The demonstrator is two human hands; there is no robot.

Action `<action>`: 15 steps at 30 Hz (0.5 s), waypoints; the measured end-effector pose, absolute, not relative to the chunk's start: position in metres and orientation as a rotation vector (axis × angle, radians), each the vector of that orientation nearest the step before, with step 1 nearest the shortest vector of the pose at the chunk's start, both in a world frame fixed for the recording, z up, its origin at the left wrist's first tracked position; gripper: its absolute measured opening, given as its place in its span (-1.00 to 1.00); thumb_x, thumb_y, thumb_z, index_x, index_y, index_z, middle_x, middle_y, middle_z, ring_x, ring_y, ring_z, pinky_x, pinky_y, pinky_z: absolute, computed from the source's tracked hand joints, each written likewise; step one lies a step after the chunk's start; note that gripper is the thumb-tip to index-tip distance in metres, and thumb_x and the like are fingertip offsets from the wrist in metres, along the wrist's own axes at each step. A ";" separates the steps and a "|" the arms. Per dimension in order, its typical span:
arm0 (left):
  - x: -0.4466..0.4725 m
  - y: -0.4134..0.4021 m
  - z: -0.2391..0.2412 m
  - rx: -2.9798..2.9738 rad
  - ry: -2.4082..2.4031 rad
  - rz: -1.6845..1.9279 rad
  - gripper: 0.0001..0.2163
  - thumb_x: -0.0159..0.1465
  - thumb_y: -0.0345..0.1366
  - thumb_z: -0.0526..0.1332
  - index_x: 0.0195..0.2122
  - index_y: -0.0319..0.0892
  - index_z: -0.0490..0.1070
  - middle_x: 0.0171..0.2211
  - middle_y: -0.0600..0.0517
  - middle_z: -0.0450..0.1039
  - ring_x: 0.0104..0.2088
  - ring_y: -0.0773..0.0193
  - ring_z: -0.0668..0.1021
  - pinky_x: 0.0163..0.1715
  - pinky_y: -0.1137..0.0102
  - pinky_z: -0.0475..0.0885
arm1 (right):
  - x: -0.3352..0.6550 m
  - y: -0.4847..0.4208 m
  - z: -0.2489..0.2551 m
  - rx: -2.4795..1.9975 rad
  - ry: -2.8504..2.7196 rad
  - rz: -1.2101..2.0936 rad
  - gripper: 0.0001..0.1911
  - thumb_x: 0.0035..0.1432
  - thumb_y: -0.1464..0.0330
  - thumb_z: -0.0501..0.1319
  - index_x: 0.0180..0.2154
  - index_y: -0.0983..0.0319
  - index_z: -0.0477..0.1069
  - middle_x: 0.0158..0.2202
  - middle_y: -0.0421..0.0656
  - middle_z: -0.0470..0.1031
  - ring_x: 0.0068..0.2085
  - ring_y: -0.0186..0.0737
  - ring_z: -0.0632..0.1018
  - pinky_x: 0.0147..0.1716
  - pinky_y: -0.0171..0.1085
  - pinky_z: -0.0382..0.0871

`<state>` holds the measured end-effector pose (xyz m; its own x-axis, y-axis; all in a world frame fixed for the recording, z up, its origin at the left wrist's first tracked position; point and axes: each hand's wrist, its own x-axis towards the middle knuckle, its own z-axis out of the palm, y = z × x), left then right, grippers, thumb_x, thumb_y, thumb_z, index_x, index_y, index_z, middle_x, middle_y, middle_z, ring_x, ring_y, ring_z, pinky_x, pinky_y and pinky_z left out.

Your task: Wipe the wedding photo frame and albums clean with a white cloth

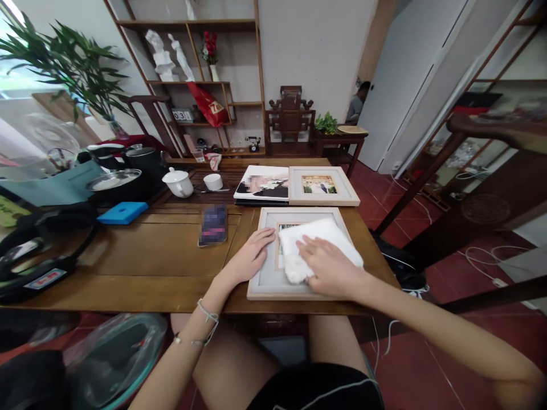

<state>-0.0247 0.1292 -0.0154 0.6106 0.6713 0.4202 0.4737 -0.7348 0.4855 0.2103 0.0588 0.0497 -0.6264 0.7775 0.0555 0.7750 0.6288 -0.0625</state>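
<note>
A light wooden picture frame [262, 289] lies flat on the table before me, with a pale grey mount around a small photo. My left hand [252, 253] rests on the frame's left side, fingers stretched out and holding nothing. Folded white cloth [333, 236] lies over the right and middle of the frame, hiding most of its photo. On top of this cloth my right hand [331, 266] presses down, index finger extended and the other fingers bent against the fabric.
Behind are a second framed photo [320, 185] and a photo panel [265, 183]. A phone [212, 225], a white teapot [178, 183], a white cup [213, 181], a blue box [123, 213] and black headgear [47, 245] stand leftward. A bin [119, 364] sits below the table [162, 285].
</note>
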 end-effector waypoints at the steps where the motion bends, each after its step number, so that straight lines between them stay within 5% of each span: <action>1: -0.024 0.129 -0.015 2.512 0.923 0.851 -0.58 0.27 -0.48 -0.03 0.15 -0.22 0.26 0.21 -0.15 0.21 0.25 0.11 0.21 0.26 0.03 0.12 | 0.206 0.043 0.051 -1.291 -2.777 0.071 -0.50 -0.09 0.40 0.15 -0.04 0.39 0.41 0.11 0.14 0.36 0.16 0.08 0.32 0.14 0.01 0.14; 7: -0.022 0.127 -0.010 2.500 0.931 0.794 -0.55 0.32 -0.43 -0.07 0.25 -0.19 0.12 0.27 -0.10 0.11 0.28 0.13 0.15 0.28 0.02 0.06 | 0.194 -0.004 0.056 -1.225 -2.834 -0.059 -0.52 -0.07 0.36 0.17 -0.08 0.47 0.41 0.14 0.25 0.29 0.20 0.15 0.25 0.17 0.00 0.10; 15: -0.023 0.127 -0.008 2.508 0.967 0.703 -0.58 0.38 -0.30 -0.10 0.25 -0.21 0.14 0.27 -0.08 0.14 0.29 0.17 0.12 0.30 0.10 0.05 | 0.231 0.085 0.037 -1.645 -2.604 -0.511 -0.50 -0.07 0.43 0.16 -0.04 0.50 0.40 0.21 0.25 0.19 0.26 0.21 0.11 0.20 0.08 -0.05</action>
<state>-0.0229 0.1268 -0.0083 0.6421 0.6975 0.3182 0.5178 -0.7006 0.4909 0.2314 0.0848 0.0368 -0.4449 0.8755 0.1887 0.8818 0.3914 0.2629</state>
